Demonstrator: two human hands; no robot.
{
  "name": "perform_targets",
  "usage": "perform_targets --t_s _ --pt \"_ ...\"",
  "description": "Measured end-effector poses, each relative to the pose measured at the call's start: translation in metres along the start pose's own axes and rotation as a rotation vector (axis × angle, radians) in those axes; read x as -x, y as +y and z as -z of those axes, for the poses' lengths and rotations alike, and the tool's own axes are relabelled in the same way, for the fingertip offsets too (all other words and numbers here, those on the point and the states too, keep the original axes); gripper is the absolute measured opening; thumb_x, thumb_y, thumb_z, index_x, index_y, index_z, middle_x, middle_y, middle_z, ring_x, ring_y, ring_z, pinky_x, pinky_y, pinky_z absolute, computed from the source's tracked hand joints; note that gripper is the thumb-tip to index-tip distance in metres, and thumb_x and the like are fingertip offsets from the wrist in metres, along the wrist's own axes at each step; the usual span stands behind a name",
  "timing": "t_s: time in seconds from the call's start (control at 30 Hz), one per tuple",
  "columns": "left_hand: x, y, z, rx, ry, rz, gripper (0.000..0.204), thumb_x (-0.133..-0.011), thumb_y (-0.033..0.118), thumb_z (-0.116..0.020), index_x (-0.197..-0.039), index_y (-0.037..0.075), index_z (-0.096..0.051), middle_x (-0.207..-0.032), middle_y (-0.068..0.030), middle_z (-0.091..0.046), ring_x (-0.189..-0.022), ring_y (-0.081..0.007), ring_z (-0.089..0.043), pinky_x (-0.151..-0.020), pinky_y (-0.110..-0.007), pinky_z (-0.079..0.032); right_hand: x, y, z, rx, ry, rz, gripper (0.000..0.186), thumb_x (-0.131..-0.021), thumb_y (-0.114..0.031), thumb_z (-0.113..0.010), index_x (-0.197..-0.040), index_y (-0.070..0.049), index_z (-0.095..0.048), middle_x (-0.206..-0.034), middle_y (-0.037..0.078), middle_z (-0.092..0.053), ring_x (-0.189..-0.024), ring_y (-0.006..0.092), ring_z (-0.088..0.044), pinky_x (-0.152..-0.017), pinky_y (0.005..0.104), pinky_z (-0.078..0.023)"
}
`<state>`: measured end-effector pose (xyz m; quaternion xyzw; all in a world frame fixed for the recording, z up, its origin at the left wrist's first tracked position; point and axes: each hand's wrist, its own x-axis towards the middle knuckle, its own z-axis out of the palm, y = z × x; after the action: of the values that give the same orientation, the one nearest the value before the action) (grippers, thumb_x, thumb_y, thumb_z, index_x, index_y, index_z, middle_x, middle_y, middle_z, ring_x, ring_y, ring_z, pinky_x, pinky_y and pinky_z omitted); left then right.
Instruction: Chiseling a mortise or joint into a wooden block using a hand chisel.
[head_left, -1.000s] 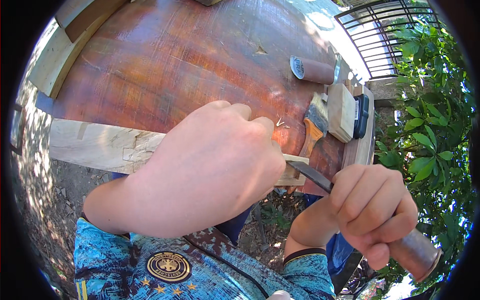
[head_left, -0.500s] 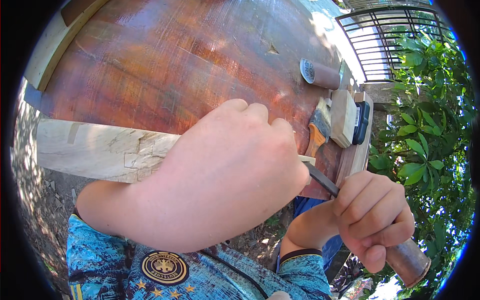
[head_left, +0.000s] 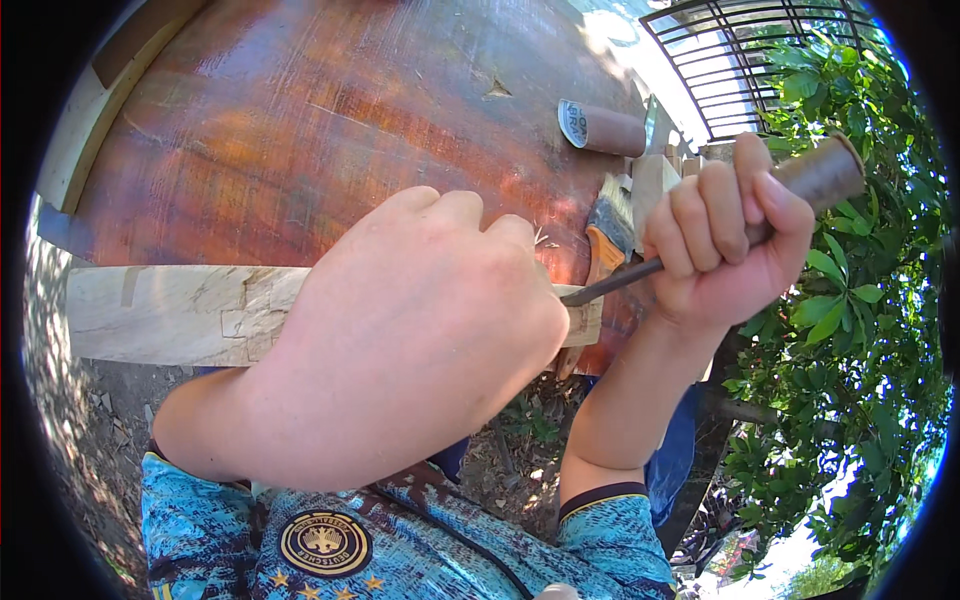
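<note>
My left hand (head_left: 420, 320) is curled over the pale wooden board (head_left: 150, 310), which lies along the table's near edge; its fingertips are hidden underneath. A cut outline shows in the board left of that hand. My right hand (head_left: 725, 240) is wrapped round the brown cylindrical handle (head_left: 820, 170) of a chisel, raised at the right and angled down to the left. The dark chisel blade (head_left: 610, 280) reaches the board's right end beside my left knuckles. Just beyond, a paintbrush (head_left: 605, 245) with an orange handle lies on the table, with small shavings near it.
The reddish tabletop (head_left: 330, 120) carries a brown cylinder (head_left: 610, 130) and a pale block (head_left: 650, 175) at the right. Wooden boards (head_left: 75, 150) line the left edge. A metal grille (head_left: 730, 70) and leafy plants (head_left: 840, 310) are off to the right.
My right hand has swung upward and turned, so the handle's end now points up-right instead of down-right. My left hand stays over the board and sits slightly left of half a second ago.
</note>
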<state>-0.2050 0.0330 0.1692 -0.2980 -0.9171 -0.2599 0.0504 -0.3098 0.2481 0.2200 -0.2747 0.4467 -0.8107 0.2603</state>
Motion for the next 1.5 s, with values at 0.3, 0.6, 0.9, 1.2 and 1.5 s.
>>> perform_targets --t_s 0.3,0.6,0.9,1.2,1.5 --pt "-0.002 -0.006 -0.005 -0.029 0.073 0.021 0.041 -0.073 0.031 -0.084 -0.101 0.004 -0.074 -0.087 -0.0075 -0.062 -0.087 -0.0284 -0.061 -0.081 -0.042 -0.05 0.019 0.011 -0.025 0.278 -0.149 0.348 0.017 -0.095 -0.014 -0.054 -0.082 -0.009 -0.044 -0.052 -0.002 -0.039 -0.035 0.0047 -0.025 -0.032 0.0224 -0.025" --pt "-0.007 -0.005 -0.001 0.01 0.088 0.031 0.042 -0.071 0.03 -0.085 -0.104 0.005 -0.075 -0.087 -0.0089 -0.061 -0.086 -0.0301 -0.062 -0.077 -0.043 -0.051 0.024 0.02 -0.033 0.374 -0.153 0.441 0.017 -0.096 -0.015 -0.056 -0.086 -0.009 -0.045 -0.053 0.0 -0.043 -0.034 0.0064 -0.029 -0.032 0.0246 -0.029" --pt "-0.006 -0.006 -0.004 0.025 0.128 0.039 0.044 -0.067 0.029 -0.086 -0.103 0.005 -0.076 -0.083 -0.0091 -0.061 -0.077 -0.0317 -0.061 -0.07 -0.043 -0.05 -0.015 0.013 -0.004 0.08 -0.084 0.069 0.022 -0.105 -0.02 -0.044 -0.084 -0.012 -0.046 -0.056 -0.005 -0.032 -0.042 0.0062 -0.019 -0.037 0.0261 -0.017" --pt "-0.008 -0.007 0.001 0.048 0.129 0.06 0.048 -0.063 0.021 -0.089 -0.106 0.003 -0.077 -0.079 -0.0107 -0.06 -0.076 -0.0323 -0.061 -0.069 -0.043 -0.048 -0.007 0.018 -0.005 0.112 -0.203 0.205 0.022 -0.105 -0.022 -0.043 -0.087 -0.011 -0.047 -0.057 -0.002 -0.035 -0.041 0.0079 -0.021 -0.039 0.0268 -0.021" --pt "-0.012 -0.005 -0.002 0.019 0.133 0.074 0.05 -0.061 0.019 -0.091 -0.105 0.0 -0.076 -0.078 -0.011 -0.059 -0.072 -0.0307 -0.06 -0.064 -0.041 -0.048 -0.015 0.028 -0.023 0.1 0.064 0.169 0.031 -0.1 -0.02 -0.052 -0.071 -0.014 -0.042 -0.056 -0.003 -0.033 -0.041 0.0073 -0.022 -0.039 0.026 -0.023"
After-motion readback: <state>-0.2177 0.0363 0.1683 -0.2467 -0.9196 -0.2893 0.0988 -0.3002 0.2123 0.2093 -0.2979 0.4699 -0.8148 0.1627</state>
